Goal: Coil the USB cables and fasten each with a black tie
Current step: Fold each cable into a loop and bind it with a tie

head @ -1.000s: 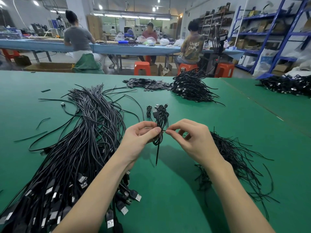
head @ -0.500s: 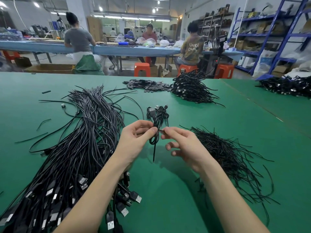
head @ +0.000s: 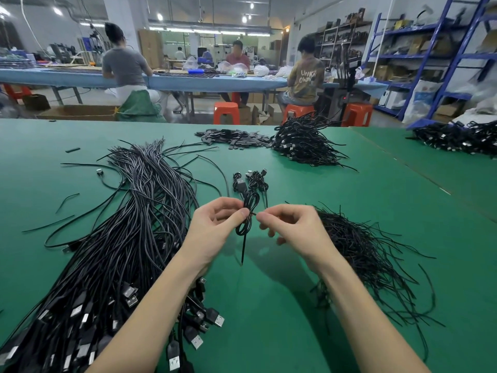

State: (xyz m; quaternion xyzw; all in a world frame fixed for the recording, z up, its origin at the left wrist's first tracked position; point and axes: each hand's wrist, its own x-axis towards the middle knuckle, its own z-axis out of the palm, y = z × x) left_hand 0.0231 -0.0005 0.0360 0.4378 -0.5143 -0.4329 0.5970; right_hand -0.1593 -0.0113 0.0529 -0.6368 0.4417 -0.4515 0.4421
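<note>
Coiled cable: the coiled USB cable [head: 248, 211] is held up above the green table [head: 349, 211], between the two hands, near the middle of the view.
Long axis: it stands nearly upright — plug ends on top, loop end at the bottom, a little above the table.
Black tie: the black tie [head: 244, 246] goes around the waist of the coil; its free tail hangs straight down from there, toward the table.
Key relation: the waist of the coil lies exactly between the two thumbs, so both hands are equally near; the tie ends come out on the right side.
Left hand: the left hand [head: 217, 224] pinches the coil at the waist with thumb and curled fingers, palm turned to the right.
Right hand: the right hand [head: 290, 224] has its fingers curled and pinches at the tie beside the coil; how much of the tie it holds I cannot tell.
Step, my judgement: the tie is being twisted closed — not yet finished.
Supply: loose cables [head: 129, 224] lie at the left, spare ties [head: 357, 246] at the right, finished bundles [head: 304, 144] far behind.
</note>
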